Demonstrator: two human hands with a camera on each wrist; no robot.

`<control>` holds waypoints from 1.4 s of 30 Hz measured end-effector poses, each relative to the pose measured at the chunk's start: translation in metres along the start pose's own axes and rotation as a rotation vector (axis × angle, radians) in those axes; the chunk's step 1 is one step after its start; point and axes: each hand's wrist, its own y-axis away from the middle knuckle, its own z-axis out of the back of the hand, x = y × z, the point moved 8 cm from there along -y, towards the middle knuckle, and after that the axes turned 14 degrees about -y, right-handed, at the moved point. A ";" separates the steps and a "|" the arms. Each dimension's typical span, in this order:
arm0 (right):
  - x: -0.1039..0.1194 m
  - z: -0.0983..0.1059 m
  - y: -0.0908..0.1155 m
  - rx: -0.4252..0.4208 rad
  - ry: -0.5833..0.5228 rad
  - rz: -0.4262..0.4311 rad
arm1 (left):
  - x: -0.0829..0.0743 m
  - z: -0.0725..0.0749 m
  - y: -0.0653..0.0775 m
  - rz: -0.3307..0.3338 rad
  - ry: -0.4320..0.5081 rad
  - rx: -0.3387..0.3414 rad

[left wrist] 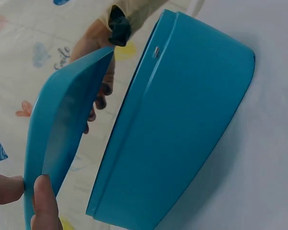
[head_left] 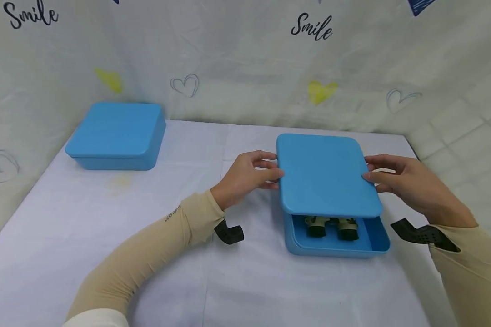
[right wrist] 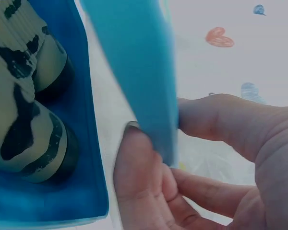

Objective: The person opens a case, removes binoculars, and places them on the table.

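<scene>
Both hands hold a flat blue lid [head_left: 325, 175] over a blue box [head_left: 331, 250] on the right of the table. My left hand [head_left: 247, 176] pinches the lid's left edge, thumb on one face and fingers on the other. On the opposite edge, my right hand [head_left: 401, 179] pinches it the same way. A gap between lid and box shows plainly in the left wrist view. Inside the box lie camouflage-patterned binoculars [right wrist: 29, 110], their two dark-ended barrels pointing toward the front; the lid hides their rear part in the head view.
A second blue box [head_left: 116, 136], its lid on, stands at the back left of the white-covered table [head_left: 167, 281]. Behind the table hangs a pale cloth [head_left: 245, 54] printed with hearts and "Smile". A black strap piece [head_left: 229, 232] sticks out from the left cuff.
</scene>
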 end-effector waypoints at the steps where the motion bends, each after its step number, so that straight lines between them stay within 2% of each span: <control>1: 0.002 0.000 -0.002 -0.009 -0.001 0.002 | 0.000 0.002 -0.001 0.002 -0.002 -0.007; 5: 0.011 0.001 -0.009 -0.025 -0.008 0.016 | -0.002 0.009 -0.006 0.000 -0.009 -0.028; 15: 0.021 0.007 -0.026 -0.055 -0.097 0.017 | -0.013 0.022 -0.018 -0.065 -0.005 -0.062; 22: 0.028 0.009 -0.040 -0.095 -0.150 0.064 | -0.014 0.032 -0.032 -0.078 0.009 -0.090; 29: 0.030 0.012 -0.054 -0.121 -0.109 0.045 | -0.019 0.038 -0.046 -0.093 0.008 -0.100; 42: 0.023 0.021 -0.072 -0.151 -0.102 0.067 | -0.023 0.038 -0.064 -0.057 -0.032 -0.107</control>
